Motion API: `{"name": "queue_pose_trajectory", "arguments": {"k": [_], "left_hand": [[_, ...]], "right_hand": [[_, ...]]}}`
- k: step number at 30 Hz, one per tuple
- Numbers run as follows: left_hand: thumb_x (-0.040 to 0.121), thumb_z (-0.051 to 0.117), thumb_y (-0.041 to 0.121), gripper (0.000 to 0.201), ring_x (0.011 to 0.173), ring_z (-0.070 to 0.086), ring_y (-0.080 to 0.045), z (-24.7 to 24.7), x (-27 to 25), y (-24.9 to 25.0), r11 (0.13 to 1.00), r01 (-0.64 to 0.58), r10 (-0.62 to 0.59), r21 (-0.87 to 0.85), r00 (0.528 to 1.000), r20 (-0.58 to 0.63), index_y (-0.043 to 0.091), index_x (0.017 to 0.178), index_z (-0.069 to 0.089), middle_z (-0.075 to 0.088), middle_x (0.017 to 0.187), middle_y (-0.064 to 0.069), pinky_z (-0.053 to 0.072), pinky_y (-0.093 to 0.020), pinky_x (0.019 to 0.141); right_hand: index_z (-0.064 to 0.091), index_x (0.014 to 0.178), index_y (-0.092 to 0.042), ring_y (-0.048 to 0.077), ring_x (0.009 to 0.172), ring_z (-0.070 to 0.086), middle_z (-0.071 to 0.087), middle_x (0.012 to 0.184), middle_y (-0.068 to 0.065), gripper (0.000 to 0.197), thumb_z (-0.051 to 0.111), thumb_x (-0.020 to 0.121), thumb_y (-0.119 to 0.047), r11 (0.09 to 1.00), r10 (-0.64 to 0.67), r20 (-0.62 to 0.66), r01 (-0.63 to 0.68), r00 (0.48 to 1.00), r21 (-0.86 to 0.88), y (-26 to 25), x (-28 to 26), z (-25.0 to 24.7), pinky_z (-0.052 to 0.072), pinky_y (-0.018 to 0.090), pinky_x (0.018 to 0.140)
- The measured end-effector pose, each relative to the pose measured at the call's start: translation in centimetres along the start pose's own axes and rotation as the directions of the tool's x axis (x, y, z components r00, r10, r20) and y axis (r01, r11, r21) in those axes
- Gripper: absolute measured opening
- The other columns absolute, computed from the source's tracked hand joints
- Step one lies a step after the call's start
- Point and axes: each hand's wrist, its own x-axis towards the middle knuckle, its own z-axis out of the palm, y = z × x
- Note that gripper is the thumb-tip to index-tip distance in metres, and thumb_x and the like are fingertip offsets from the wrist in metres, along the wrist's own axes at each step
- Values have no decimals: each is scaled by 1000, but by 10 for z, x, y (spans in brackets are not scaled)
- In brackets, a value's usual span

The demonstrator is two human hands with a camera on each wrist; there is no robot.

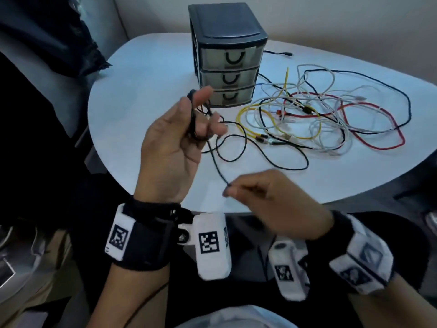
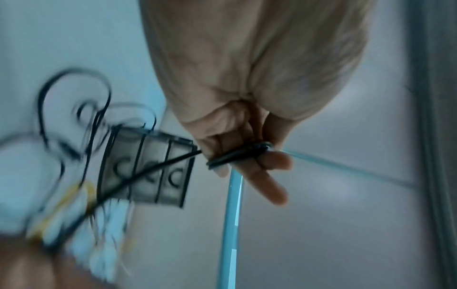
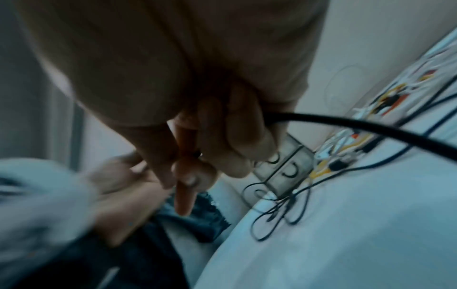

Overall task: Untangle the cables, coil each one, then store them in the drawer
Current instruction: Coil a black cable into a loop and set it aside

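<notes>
My left hand (image 1: 169, 147) is raised above the near edge of the white table (image 1: 151, 65), palm turned toward me, with several turns of the thin black cable (image 1: 238, 143) wound around the fingers (image 2: 269, 162). The thumb presses the small coil against them, so those fingers are curled around the loops, while one finger sticks out straight below the winding. My right hand (image 1: 272, 197) sits lower and nearer to me, its thumb and forefinger pinching the free run of the same black cable; the other fingers are folded loosely under the palm. Between the two hands the cable runs in a slack line, and more of it lies in wide loops on the table just beyond my left fingers.

Behind my left hand stands the black drawer unit (image 1: 228, 55), three translucent drawers with dark curved handles, all pushed in. My raised fingers hide part of the bottom drawer (image 1: 233, 97) from the head view. To the right of the unit lies the tangle of other cables (image 1: 319, 117): yellow, red, white and a long dark one, crossing over each other, with the black cable's loops touching its near-left fringe. A separate thin dark lead (image 1: 279, 53) lies on the table behind the unit's right side. A dark cloth or bag (image 1: 47, 36) lies off the table's left edge.
</notes>
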Motion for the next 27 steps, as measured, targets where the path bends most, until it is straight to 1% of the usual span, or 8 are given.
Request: {"name": "queue_pose_trajectory", "arguments": {"k": [3, 6, 12, 16, 19, 21, 23, 27], "left_hand": [[104, 46, 12, 25, 61, 69, -16, -9, -1, -13, 898, -39, 89, 438, 992, -94, 9, 90, 67, 51, 57, -1, 55, -32, 80], [101, 50, 24, 29, 53, 64, -14, -2, -14, -24, 757, 16, -26, 653, 1000, 6, 23, 81, 71, 55, 49, 5, 50, -32, 73], [103, 33, 25, 42, 45, 54, -16, 25, -29, -8, 985, 156, -169, 71, 954, 248, 3, 105, 68, 42, 52, 5, 51, -27, 90], [101, 33, 20, 38, 65, 62, -12, 13, -12, 13, 986, -5, 31, -169, 988, 149, -4, 121, 54, 51, 63, 6, 50, -27, 98], [103, 35, 16, 29, 74, 67, -15, -13, 3, 14, 967, -151, 159, 203, 987, -27, 2, 120, 55, 56, 66, 9, 53, -33, 89], [101, 41, 22, 25, 75, 69, -17, -23, 3, 7, 787, -103, 159, 608, 987, -38, 10, 113, 59, 59, 63, 13, 52, -47, 95], [100, 41, 28, 29, 74, 67, -15, -20, -5, -3, 661, -12, -32, 750, 999, 44, 10, 105, 63, 60, 60, 13, 50, -48, 96], [99, 41, 27, 36, 48, 53, -19, 3, -24, 1, 895, 158, -292, 418, 915, 279, 10, 109, 72, 41, 55, 5, 48, -28, 88]], "right_hand": [[66, 89, -15, 8, 51, 45, 56, 61, -5, 24, 50, 101, -28, 997, -55, 147, 63, 988, -50, -27, -18, -6, 34, 16, 53], [67, 85, -19, 9, 51, 38, 47, 57, -5, 20, 52, 98, -23, 985, -173, -84, 172, 981, -23, -46, -17, -36, 30, 12, 50], [71, 84, -6, 2, 41, 37, 46, 43, -17, 18, 59, 96, -12, 981, -19, -431, 100, 902, 167, -12, 27, -58, 27, 8, 47], [73, 90, -6, -2, 50, 49, 52, 48, -22, 20, 55, 99, -11, 999, 10, -134, -4, 991, 50, 4, 18, -9, 34, 9, 53], [67, 92, -13, 3, 64, 54, 61, 69, -13, 21, 50, 102, -21, 991, -76, 168, 93, 983, -97, -14, -5, 12, 41, 20, 65], [65, 94, -11, 2, 60, 51, 55, 66, -16, 23, 47, 103, -23, 990, -125, 195, 134, 973, -34, -37, -17, -2, 37, 11, 61], [66, 91, -16, 2, 53, 43, 49, 60, -14, 21, 48, 101, -22, 980, -200, 17, 200, 980, -1, -52, -18, -28, 32, 8, 54], [69, 84, -16, 3, 44, 39, 50, 49, -10, 17, 59, 97, -14, 981, -165, -428, 194, 889, 24, -37, 10, -69, 28, 8, 48]]}}
